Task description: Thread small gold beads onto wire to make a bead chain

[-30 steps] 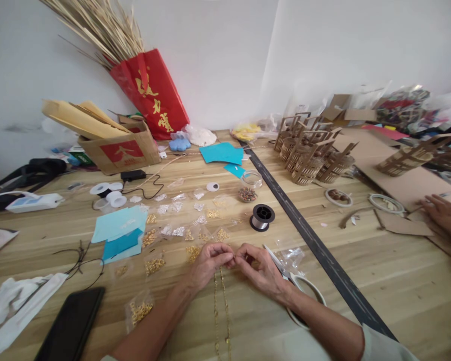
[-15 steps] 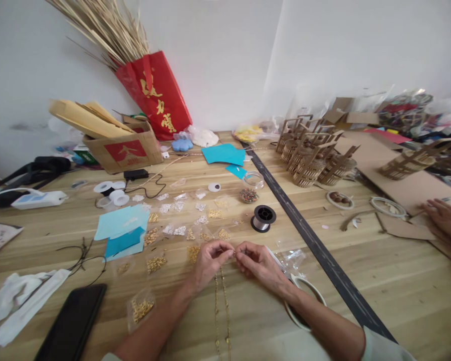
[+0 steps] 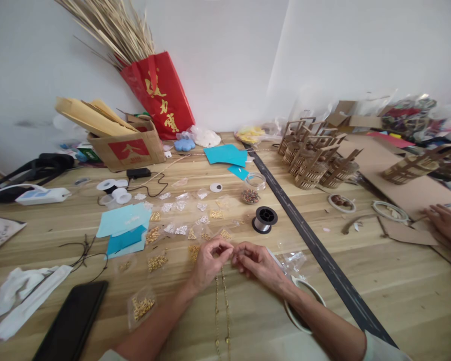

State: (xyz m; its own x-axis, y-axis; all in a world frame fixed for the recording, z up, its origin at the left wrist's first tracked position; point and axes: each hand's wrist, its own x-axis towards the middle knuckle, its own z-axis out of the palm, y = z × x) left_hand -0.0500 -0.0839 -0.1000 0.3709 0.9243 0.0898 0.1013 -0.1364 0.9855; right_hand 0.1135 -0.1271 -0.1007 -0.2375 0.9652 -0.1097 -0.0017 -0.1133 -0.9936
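Note:
My left hand (image 3: 212, 261) is closed in a pinch near the middle front of the table, and a thin gold chain (image 3: 226, 306) hangs below it in two strands. Close beside it, my right hand (image 3: 256, 261) also has its fingertips pressed together; whatever they pinch is too small to make out. The fingertips of both hands nearly meet. Small bags of gold findings (image 3: 158, 262) lie left of and behind my left hand. A pale looped handle (image 3: 298, 321), perhaps of scissors, shows partly under my right forearm.
A spool of clear line (image 3: 265, 219) and a dish of beads (image 3: 250, 196) stand beyond my hands. A black strip (image 3: 304, 225) crosses the table. A phone (image 3: 73, 321) lies front left, small wooden baskets (image 3: 311, 165) back right. Another person's hand (image 3: 445, 220) rests on cardboard, far right.
My right fingertips have shifted slightly up and left, and their pinch has changed a little. My left hand keeps its hold on the chain. The view has moved slightly.

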